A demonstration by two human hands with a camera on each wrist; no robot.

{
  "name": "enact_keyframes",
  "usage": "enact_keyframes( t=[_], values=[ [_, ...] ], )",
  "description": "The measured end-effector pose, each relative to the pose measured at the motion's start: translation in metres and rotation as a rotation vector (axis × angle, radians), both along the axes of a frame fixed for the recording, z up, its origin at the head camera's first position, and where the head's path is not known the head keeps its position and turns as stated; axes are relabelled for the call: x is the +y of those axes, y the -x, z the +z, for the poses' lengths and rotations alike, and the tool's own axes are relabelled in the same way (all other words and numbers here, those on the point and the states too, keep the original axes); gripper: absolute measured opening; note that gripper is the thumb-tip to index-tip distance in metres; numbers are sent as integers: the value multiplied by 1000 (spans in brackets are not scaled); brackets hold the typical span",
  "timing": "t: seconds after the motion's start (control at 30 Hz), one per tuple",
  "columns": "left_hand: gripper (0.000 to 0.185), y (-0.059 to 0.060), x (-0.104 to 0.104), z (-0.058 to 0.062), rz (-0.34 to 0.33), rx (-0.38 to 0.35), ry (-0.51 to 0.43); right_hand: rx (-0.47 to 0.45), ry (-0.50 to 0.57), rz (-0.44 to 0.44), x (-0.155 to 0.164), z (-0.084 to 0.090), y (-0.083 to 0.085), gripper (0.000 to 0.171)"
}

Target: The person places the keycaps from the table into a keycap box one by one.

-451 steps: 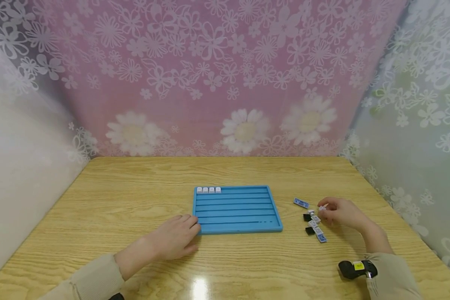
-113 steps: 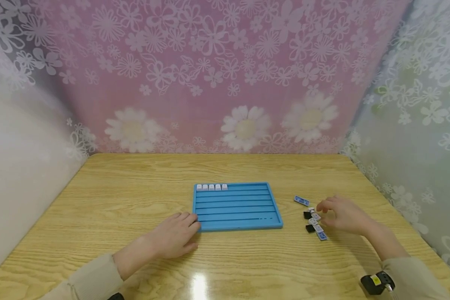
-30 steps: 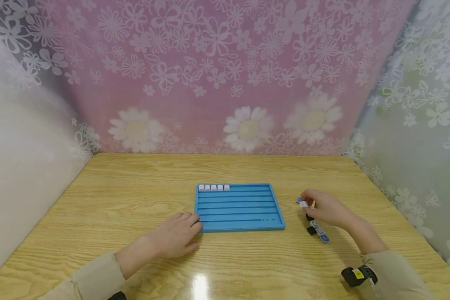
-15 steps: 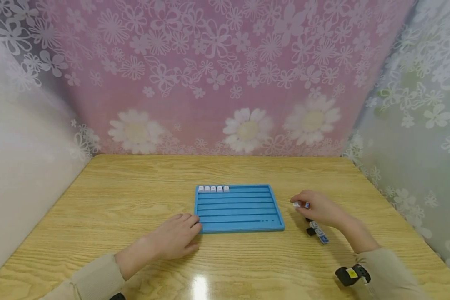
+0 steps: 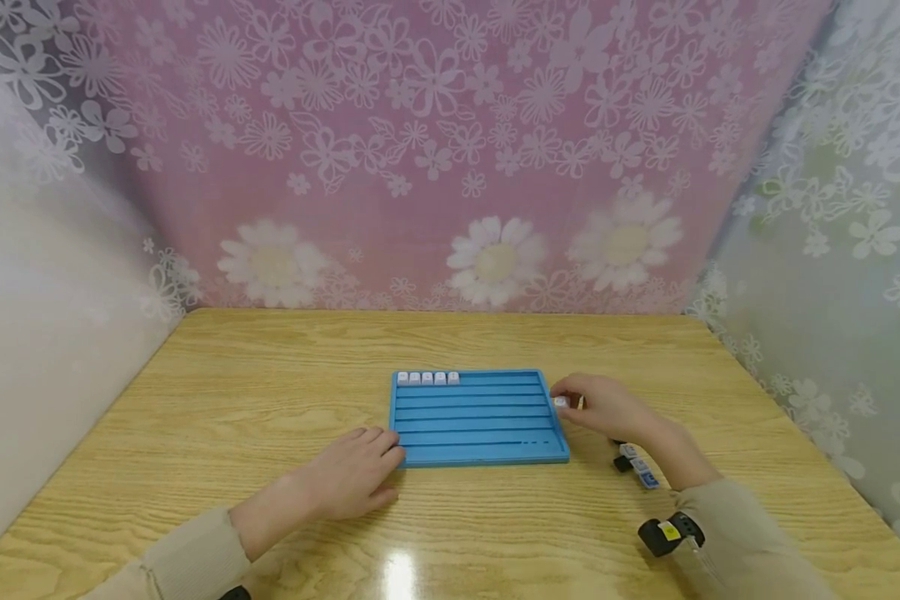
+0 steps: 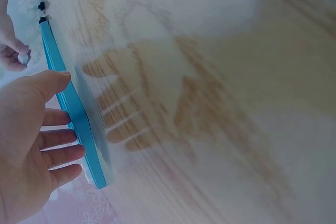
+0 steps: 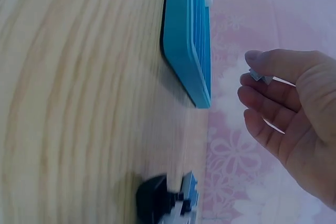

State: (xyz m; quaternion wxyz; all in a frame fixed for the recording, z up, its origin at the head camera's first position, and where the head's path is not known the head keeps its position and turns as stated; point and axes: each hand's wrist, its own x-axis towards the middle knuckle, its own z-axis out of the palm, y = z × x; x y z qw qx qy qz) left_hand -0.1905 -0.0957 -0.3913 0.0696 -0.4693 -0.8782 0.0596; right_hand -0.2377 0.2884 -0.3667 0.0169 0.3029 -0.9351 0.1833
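While pinched in right hand (image 5: 607,406) grip, white keycap (image 5: 560,402) seemingly above tray (image 5: 480,417) edge.

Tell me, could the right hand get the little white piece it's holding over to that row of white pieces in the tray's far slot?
Probably yes. The right hand pinches a white piece at the blue tray's right edge; nothing stands between it and the row of white pieces.

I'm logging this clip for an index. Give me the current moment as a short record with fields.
surface: wooden table
tray: blue grooved tray, flat on the table
in tray: five white keycaps, far groove, left end
left hand: left hand flat on the table, fingertips at the tray's near left corner
right hand: right hand pinches a white keycap at the tray's right edge
loose pieces: small pile of keycaps right of the tray
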Motion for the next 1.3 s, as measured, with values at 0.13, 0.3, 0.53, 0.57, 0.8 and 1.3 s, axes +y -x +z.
enact_keyframes(
  t=[0.13,0.3,0.53,0.57,0.8,1.3],
  values=[
    [36,0,0,-1,-2,7,-5,15,8,35,-11,1,6,27],
    [36,0,-1,-1,-4,19,-11,14,28,45,-22,2,10,26],
    [37,0,0,0,-2,14,-6,-6,71,53,-34,0,12,27],
    [37,0,0,-1,-2,12,-7,-7,78,58,-35,0,12,27],
    [37,1,0,-2,9,-1,2,4,120,76,-44,-2,14,28],
    [36,2,0,-4,4,3,6,-31,210,102,-66,0,13,28]
  ],
)
